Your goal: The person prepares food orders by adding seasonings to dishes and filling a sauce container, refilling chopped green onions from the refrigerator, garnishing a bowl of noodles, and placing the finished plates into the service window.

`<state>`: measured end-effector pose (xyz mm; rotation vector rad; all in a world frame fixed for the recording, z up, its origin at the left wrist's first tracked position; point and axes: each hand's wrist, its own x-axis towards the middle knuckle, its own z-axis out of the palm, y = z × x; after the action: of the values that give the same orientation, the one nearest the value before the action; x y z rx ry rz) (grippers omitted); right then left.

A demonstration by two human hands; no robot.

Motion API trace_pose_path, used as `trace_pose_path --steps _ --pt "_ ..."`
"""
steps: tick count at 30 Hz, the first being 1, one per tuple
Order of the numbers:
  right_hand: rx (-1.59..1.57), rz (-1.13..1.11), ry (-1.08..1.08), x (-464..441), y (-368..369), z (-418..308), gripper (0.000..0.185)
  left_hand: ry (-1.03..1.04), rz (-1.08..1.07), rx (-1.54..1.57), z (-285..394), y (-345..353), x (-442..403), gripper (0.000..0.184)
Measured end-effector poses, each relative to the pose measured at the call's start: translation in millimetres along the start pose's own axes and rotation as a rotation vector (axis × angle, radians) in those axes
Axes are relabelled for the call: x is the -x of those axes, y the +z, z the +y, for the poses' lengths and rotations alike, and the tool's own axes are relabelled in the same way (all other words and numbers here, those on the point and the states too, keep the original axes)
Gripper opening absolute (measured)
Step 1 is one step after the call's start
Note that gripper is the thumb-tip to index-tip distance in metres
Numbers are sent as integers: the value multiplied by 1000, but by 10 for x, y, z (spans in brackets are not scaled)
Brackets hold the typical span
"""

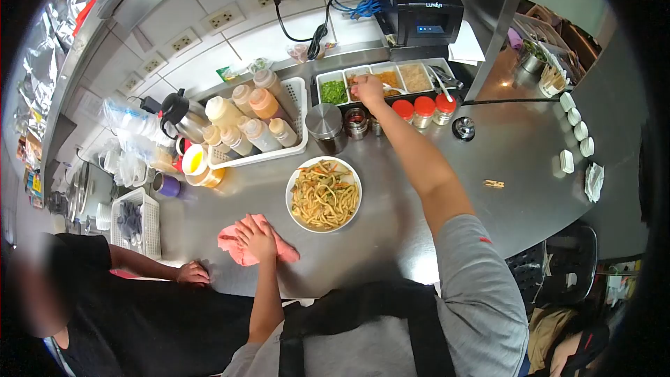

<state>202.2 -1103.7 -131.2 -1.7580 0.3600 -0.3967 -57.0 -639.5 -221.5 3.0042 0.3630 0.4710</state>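
On the steel counter stands a white bowl of noodles (pixel 324 194) with bits of vegetable. My left hand (pixel 257 239) lies spread on a pink cloth (pixel 237 243), left of the bowl. My right hand (pixel 368 89) reaches over the white topping trays (pixel 417 78), its fingers closed at the second compartment; what they hold is too small to name. Chopped green garnish (pixel 333 92) fills the leftmost compartment, and orange and pale toppings fill those to the right.
A white basket of sauce bottles (pixel 301 115), a steel canister (pixel 325 126) and red-lidded jars (pixel 423 108) stand behind the bowl. A co-worker's hand (pixel 193 274) rests at the left. A black printer (pixel 421 10), a bell (pixel 463 128) and a clothespin (pixel 494 183) are at the right.
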Motion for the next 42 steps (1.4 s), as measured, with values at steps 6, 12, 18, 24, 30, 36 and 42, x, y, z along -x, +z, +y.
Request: trace_pose_path --steps 6,12,18,24,30,36,42 --pt "-348 85 167 247 -115 -216 31 199 -84 67 188 -19 61 61" --pt "-445 111 96 462 -294 -495 31 302 -167 164 294 -110 57 62" --pt "-449 -34 -7 1157 -668 -1069 32 271 -220 572 116 -145 -139 62" --pt "-344 -251 80 1971 -784 -1071 34 174 -78 581 50 -717 -196 57" --pt "-336 -359 123 2507 -435 -540 33 377 -321 382 71 -573 268 60" --pt "-226 -328 -32 2740 -392 -573 32 368 -206 301 219 -423 396 61" --pt "-79 -330 -234 2890 -393 -697 30 313 -258 232 246 -388 389 64"
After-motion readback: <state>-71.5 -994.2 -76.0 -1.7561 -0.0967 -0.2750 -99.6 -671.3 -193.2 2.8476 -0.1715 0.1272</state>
